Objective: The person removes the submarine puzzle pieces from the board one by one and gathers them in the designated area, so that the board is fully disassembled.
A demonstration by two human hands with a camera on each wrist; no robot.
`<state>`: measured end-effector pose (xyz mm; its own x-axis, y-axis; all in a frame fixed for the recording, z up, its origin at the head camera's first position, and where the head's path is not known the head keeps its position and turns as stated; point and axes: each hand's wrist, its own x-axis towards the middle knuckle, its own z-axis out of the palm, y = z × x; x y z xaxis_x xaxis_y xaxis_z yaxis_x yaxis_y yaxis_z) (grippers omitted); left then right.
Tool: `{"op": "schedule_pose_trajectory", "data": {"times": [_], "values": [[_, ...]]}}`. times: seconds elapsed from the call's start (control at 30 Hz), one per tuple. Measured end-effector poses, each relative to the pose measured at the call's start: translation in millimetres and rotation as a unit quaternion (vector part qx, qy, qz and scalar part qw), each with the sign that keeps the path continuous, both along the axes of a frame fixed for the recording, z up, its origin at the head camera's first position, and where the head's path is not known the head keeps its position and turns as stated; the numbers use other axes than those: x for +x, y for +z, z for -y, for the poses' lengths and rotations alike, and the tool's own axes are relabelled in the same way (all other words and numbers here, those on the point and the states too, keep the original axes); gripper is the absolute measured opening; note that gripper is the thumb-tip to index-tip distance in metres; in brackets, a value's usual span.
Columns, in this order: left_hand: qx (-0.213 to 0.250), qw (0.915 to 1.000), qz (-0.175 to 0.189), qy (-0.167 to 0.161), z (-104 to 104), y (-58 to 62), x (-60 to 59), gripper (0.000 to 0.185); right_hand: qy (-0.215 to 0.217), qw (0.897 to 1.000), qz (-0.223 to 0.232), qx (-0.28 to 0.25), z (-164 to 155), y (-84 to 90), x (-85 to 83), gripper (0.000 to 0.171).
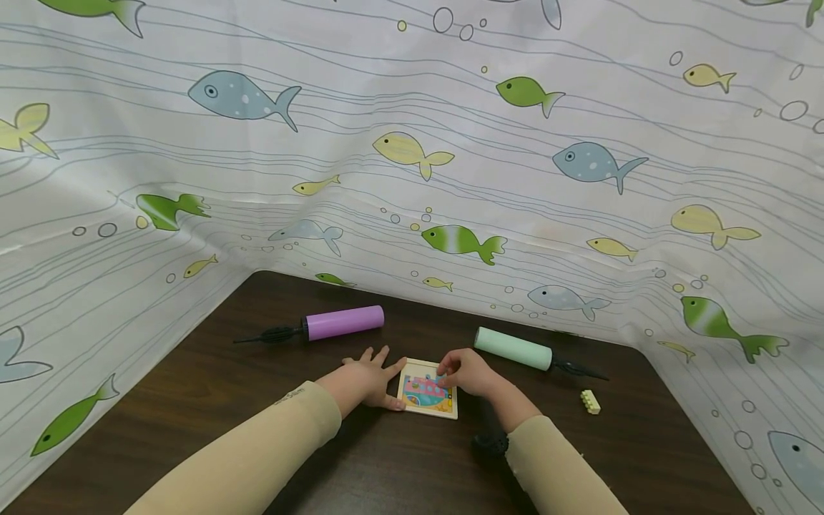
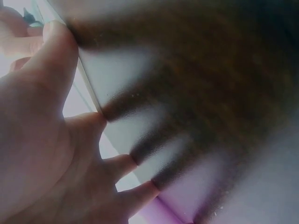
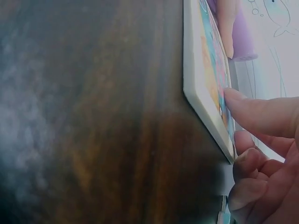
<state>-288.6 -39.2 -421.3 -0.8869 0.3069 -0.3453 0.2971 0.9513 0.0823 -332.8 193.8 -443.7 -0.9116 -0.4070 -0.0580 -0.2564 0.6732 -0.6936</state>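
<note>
Head view: your puzzle board lies flat on the dark tbl, btwn your two hands, pale wooden frame w/ a pink, blue & yellow pic inside. Your L hand is at the board's left side, fingers spread wide, thumb at its near left corner, index tip by its far left corner; L wrist view has the other fingertips resting on the tabletop. Your R hand is over the board's right part, thumb & index close together, other fingers curled in. R wrist view puts the thumb tip on the pic surface; can't tell if there's a pc pinched btwn thumb & index.

Round the board: purple pump beyond it to the left, black nozzle pointing away from it; mint pump beyond it to the right, black nozzle also pointing away. Pale yellow block sits well off to the board's right. Fish-print sheet hangs behind the lot. You've got cream sleeves on both arms, reaching in from the board's near side.
</note>
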Motion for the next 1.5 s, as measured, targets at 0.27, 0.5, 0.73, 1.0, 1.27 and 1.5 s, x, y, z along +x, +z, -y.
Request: {"op": "schedule_pose_trajectory", "data": {"times": [0.27,0.5,0.73,1.0,1.27,1.5], "values": [[-0.003,1.0000,-0.002,-0.002,0,-0.4,-0.2,0.092,-0.011,1.000,-0.017,0.013,2,-0.1,1.5,0.014],[-0.003,1.0000,0.001,0.000,0,0.3,-0.4,0.092,-0.023,0.998,-0.044,0.030,5,1.7,3.4,0.017],[-0.003,1.0000,0.001,0.002,0,-0.6,-1.9,0.092,-0.026,0.999,-0.035,0.013,3,2.3,3.1,0.020],[-0.001,1.0000,-0.002,0.000,0,-4.7,-3.8,0.092,-0.055,0.997,-0.036,-0.037,0,4.7,3.7,0.013],[0.003,1.0000,-0.004,-0.001,0,-5.4,-3.3,0.092,-0.089,0.994,-0.008,-0.067,-1,7.3,4.0,0.011],[0.000,1.0000,-0.004,-0.002,0,-4.6,-3.0,0.092,-0.106,0.989,-0.001,-0.106,-6,8.4,2.7,0.011]]}}
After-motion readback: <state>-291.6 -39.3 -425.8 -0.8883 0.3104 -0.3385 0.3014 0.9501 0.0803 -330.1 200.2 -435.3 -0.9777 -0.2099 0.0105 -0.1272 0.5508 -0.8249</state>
